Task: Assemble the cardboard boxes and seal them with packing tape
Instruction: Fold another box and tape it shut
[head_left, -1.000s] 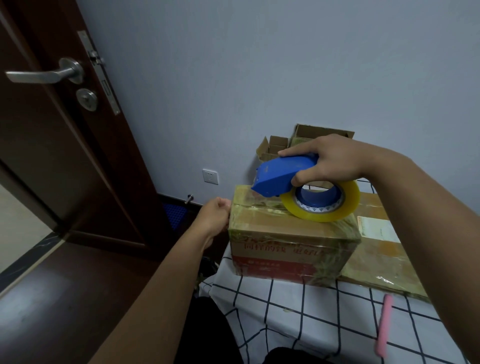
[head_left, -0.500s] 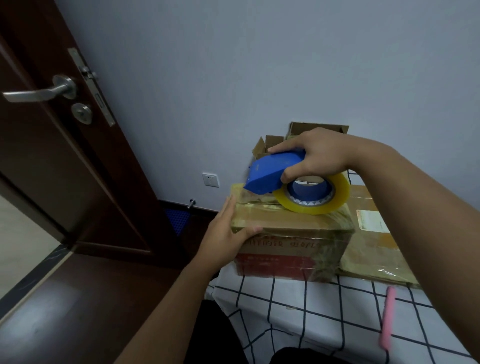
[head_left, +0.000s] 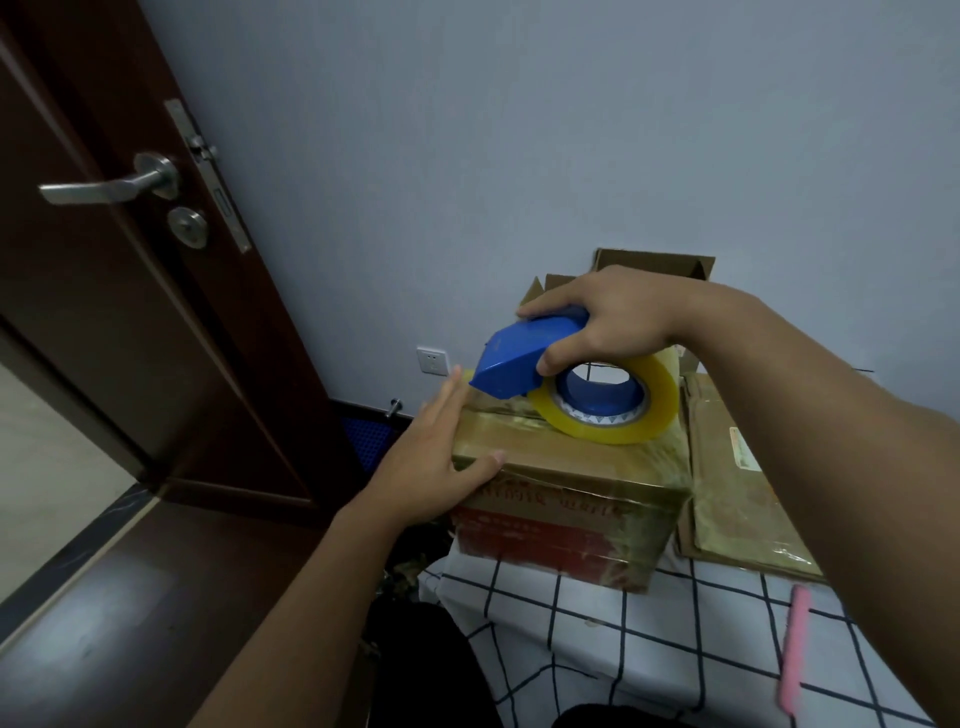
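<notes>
A closed cardboard box (head_left: 566, 499) with red print and shiny tape stands at the corner of a checked table (head_left: 649, 634). My right hand (head_left: 608, 317) grips a blue tape dispenser (head_left: 524, 358) with a yellow-clear tape roll (head_left: 618, 415), held on the box top near its far left edge. My left hand (head_left: 436, 462) lies flat against the box's left side, fingers stretched along the edge and thumb on top.
A flattened taped box (head_left: 737, 467) lies to the right, and open cardboard boxes (head_left: 654, 262) stand behind by the wall. A pink stick (head_left: 792, 649) lies on the table at right. A dark door (head_left: 119, 270) stands open at left, beside a wall socket (head_left: 432, 361).
My left hand went from a closed grip at the box's left corner to a flat hand pressed along its left edge. The dispenser stayed near the far left of the box top.
</notes>
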